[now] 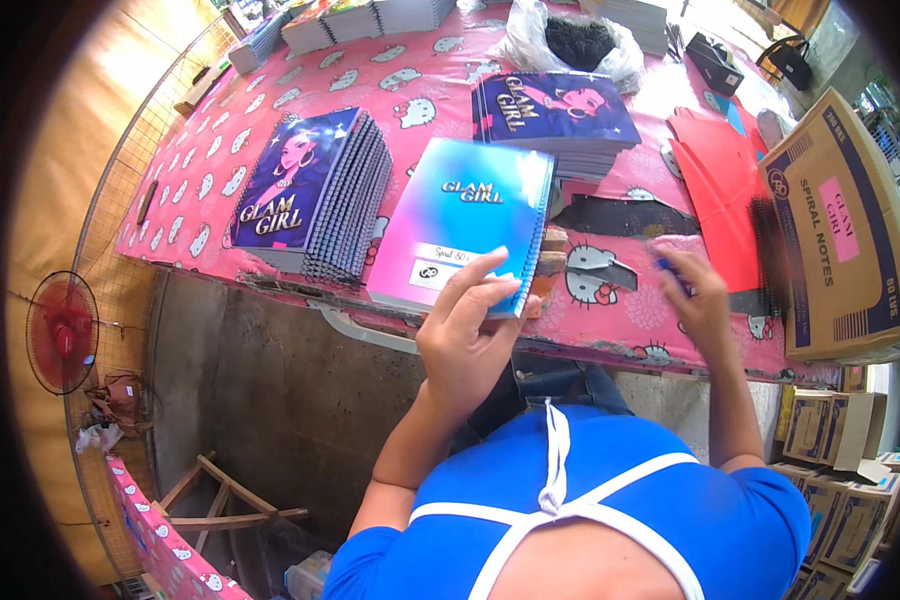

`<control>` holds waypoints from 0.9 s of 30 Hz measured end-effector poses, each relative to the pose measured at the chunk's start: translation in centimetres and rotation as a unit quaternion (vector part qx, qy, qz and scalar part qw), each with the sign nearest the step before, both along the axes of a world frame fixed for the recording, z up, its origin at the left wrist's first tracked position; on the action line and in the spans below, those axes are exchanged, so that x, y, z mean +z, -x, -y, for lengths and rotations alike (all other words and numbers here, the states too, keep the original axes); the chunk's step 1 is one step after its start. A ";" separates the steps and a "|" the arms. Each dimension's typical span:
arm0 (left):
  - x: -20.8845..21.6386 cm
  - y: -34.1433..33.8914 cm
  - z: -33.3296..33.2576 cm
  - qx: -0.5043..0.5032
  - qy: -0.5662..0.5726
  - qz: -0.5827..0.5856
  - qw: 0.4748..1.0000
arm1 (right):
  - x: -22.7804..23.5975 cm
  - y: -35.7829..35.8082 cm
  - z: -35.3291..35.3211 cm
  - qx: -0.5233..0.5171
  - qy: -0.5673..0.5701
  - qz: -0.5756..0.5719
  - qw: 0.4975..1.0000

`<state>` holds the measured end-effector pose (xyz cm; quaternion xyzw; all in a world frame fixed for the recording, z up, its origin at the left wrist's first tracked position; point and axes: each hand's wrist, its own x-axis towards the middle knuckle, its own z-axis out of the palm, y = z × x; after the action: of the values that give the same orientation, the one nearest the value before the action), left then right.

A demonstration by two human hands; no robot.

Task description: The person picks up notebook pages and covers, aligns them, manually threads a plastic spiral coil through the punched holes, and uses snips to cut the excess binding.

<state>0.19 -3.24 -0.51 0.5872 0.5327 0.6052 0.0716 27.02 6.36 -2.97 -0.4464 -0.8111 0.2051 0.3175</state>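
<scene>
A spiral notebook [440,220] with a pink-to-blue cover lies at the near edge of the table, its coil along the right side. My left hand [470,325] is closed on its lower right corner, at the coil. To the right, my right hand [695,300] is over the table with fingers curled around something small and blue, mostly hidden by the fingers. A grey, pointed flat piece [612,272] lies just left of that hand; I cannot make out what it is. Left of the notebook stands a stack of dark purple spiral notebooks [300,180].
Behind is another notebook stack [555,110], beside a plastic bag of black coils [580,45]. Red sheets [715,190] and a tall cardboard box [845,235] stand at the right. More notebooks [340,25] line the far edge. A fan [62,330] is at the left.
</scene>
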 end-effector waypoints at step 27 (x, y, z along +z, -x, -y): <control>1.5 1.9 -0.9 0.027 -0.084 -0.179 0.980 | 1.9 3.5 -1.8 -0.062 -0.141 0.054 0.987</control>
<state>-1.74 -2.36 0.96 0.6757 0.4998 0.5343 -0.0907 23.51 8.20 -1.07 -0.4573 -0.8186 0.0439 0.3448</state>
